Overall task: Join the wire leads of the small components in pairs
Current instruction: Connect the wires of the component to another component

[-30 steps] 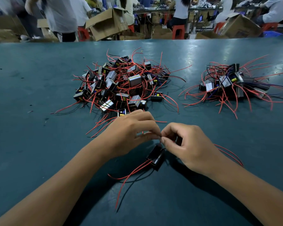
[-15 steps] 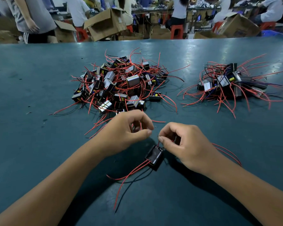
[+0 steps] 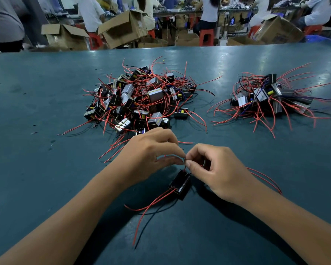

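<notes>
Left hand [image 3: 151,152] back at right hand [image 3: 216,169], both pinching wire leads [image 3: 183,161] above component [image 3: 180,183]

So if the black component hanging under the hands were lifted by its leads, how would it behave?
The black component would likely dangle and swing, since its red leads curve limply. It looks light: thin wires pinched between the left hand and right hand seem to carry it. Being blocky, it shouldn't roll.

Dim, cool overhead light leaves glare patches on the table [image 3: 237,60] toward twelve and one o'clock. Soft shadows fall beneath both forearms. Wide-angle bending curves the edges; background people are blurred.
</notes>
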The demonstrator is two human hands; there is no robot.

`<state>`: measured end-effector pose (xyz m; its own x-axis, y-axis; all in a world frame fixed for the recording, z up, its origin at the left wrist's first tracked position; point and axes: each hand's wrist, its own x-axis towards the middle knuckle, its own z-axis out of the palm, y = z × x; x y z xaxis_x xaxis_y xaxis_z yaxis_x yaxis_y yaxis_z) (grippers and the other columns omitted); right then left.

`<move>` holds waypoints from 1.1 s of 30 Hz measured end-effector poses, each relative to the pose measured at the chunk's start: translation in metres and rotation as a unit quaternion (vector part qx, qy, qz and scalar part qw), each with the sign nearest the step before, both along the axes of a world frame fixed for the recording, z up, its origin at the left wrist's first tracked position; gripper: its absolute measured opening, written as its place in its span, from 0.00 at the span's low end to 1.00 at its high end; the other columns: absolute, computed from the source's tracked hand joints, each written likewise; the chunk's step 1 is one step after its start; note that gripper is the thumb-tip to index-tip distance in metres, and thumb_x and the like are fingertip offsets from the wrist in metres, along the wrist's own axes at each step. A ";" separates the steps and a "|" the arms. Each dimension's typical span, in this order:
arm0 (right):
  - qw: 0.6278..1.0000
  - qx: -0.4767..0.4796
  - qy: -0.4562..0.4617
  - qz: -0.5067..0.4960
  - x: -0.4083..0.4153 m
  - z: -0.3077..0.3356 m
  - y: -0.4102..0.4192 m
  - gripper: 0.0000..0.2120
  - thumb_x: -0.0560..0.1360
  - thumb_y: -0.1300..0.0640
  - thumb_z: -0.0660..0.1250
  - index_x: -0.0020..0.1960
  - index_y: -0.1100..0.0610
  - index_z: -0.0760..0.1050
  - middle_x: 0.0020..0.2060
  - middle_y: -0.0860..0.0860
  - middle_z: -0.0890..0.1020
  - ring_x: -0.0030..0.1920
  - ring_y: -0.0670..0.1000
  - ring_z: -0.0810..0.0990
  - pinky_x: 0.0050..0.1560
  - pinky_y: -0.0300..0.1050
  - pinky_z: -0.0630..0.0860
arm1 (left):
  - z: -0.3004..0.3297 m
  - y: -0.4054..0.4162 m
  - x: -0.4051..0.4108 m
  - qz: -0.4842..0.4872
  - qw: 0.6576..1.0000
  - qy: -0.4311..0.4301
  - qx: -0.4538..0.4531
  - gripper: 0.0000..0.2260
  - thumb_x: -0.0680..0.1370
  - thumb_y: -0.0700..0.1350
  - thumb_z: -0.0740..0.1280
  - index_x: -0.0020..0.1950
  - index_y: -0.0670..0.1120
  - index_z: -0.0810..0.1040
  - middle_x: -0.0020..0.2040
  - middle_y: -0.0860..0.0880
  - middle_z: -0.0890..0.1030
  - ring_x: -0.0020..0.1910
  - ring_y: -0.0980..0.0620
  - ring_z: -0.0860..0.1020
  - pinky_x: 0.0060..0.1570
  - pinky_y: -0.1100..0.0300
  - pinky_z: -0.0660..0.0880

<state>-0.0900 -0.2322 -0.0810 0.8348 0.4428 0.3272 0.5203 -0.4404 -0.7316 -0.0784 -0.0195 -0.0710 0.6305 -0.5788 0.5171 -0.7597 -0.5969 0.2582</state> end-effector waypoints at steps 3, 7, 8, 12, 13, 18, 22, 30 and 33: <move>1.000 0.000 0.001 -0.002 0.000 0.000 0.000 0.06 0.76 0.61 0.70 0.41 0.53 0.78 0.30 0.35 0.78 0.32 0.39 0.75 0.35 0.27 0.67 | 0.000 0.001 0.002 -0.003 1.000 -0.019 0.013 0.08 0.78 0.50 0.70 0.49 0.48 0.86 0.45 0.51 0.79 0.44 0.51 0.76 0.37 0.49 0.75; 1.000 -0.006 -0.004 -0.005 0.000 0.000 0.000 0.06 0.76 0.61 0.71 0.41 0.53 0.78 0.30 0.34 0.77 0.32 0.38 0.75 0.35 0.28 0.67 | 0.000 -0.001 0.000 0.001 1.000 0.007 0.014 0.07 0.79 0.49 0.70 0.48 0.47 0.85 0.46 0.51 0.78 0.45 0.52 0.76 0.39 0.49 0.75; 1.000 -0.006 -0.005 -0.006 0.000 0.000 0.000 0.06 0.75 0.61 0.71 0.41 0.53 0.78 0.30 0.35 0.77 0.32 0.39 0.75 0.35 0.28 0.67 | 0.000 -0.002 -0.001 0.003 0.999 0.036 0.000 0.05 0.79 0.47 0.71 0.48 0.46 0.84 0.45 0.52 0.78 0.44 0.53 0.76 0.41 0.52 0.75; 1.000 -0.007 -0.004 -0.011 -0.001 0.000 0.000 0.05 0.75 0.60 0.71 0.42 0.53 0.79 0.30 0.36 0.77 0.32 0.40 0.75 0.34 0.29 0.66 | 0.000 -0.007 -0.007 0.017 0.970 0.222 -0.094 0.05 0.79 0.44 0.71 0.44 0.45 0.82 0.39 0.51 0.77 0.38 0.58 0.74 0.40 0.65 0.68; 1.000 -0.006 -0.002 -0.012 -0.001 0.000 0.000 0.04 0.75 0.60 0.71 0.42 0.54 0.79 0.30 0.37 0.78 0.31 0.40 0.75 0.34 0.29 0.66 | -0.001 -0.009 -0.008 0.035 0.955 0.270 -0.122 0.06 0.79 0.44 0.71 0.43 0.45 0.82 0.37 0.46 0.78 0.36 0.57 0.74 0.39 0.63 0.68; 1.000 -0.001 0.014 -0.025 0.000 -0.001 -0.001 0.04 0.75 0.60 0.70 0.42 0.54 0.79 0.29 0.37 0.77 0.30 0.41 0.73 0.33 0.30 0.67 | -0.007 -0.020 -0.015 0.121 0.866 0.406 -0.265 0.10 0.76 0.47 0.74 0.39 0.42 0.84 0.32 0.42 0.78 0.33 0.56 0.70 0.38 0.61 0.66; 0.999 0.000 0.020 -0.030 0.001 0.000 -0.001 0.06 0.76 0.59 0.70 0.40 0.51 0.78 0.28 0.38 0.77 0.29 0.41 0.73 0.33 0.30 0.67 | 0.004 -0.008 -0.013 0.104 0.879 0.411 -0.219 0.06 0.76 0.47 0.74 0.41 0.47 0.86 0.27 0.53 0.74 0.26 0.58 0.67 0.27 0.69 0.62; 0.999 0.006 0.026 -0.026 0.002 -0.003 -0.001 0.07 0.76 0.58 0.70 0.40 0.51 0.77 0.28 0.37 0.77 0.29 0.40 0.73 0.33 0.29 0.66 | 0.005 0.002 -0.006 0.025 0.998 0.058 -0.016 0.08 0.74 0.43 0.76 0.53 0.49 0.86 0.47 0.51 0.78 0.44 0.50 0.77 0.41 0.48 0.76; 0.999 0.006 0.023 -0.022 0.001 -0.003 0.000 0.07 0.76 0.59 0.70 0.40 0.51 0.77 0.28 0.36 0.77 0.29 0.39 0.74 0.33 0.28 0.67 | 0.001 -0.001 -0.004 0.024 1.000 0.009 -0.005 0.05 0.75 0.46 0.74 0.50 0.49 0.86 0.46 0.50 0.79 0.45 0.47 0.78 0.39 0.46 0.76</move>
<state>-0.0886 -0.2325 -0.0840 0.8676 0.4017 0.2932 0.4664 -0.4527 -0.7599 -0.0826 -0.0202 -0.0701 0.6671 -0.5420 0.5111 -0.7250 -0.6302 0.2779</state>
